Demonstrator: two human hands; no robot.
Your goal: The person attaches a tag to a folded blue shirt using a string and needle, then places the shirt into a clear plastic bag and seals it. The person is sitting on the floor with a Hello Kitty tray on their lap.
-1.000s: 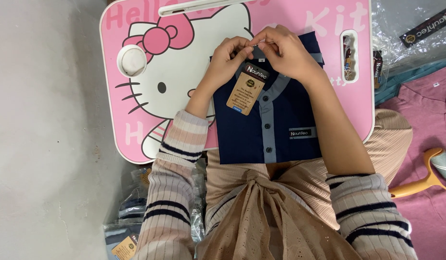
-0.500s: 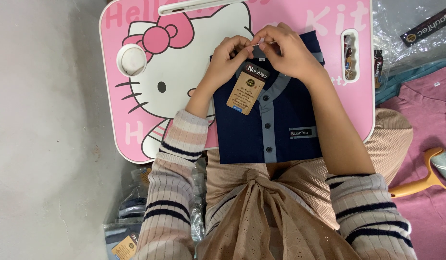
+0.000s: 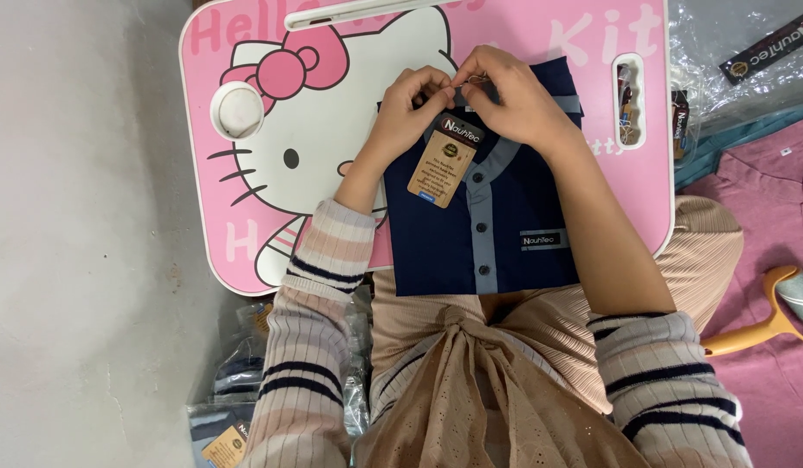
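A folded navy-blue shirt (image 3: pixel 505 225) lies flat, front up, with its collar end pointing away from the person and its lower edge hanging just over the near rim of the surface beneath it; a lighter grey-blue placket with small dark buttons runs down its middle, and a small rectangular label sits on the chest to one side. At the collar a brown cardboard hang tag (image 3: pixel 442 164) with a black top (its thread too fine to make out) lies tilted across the placket, its upper end up at the neckline.
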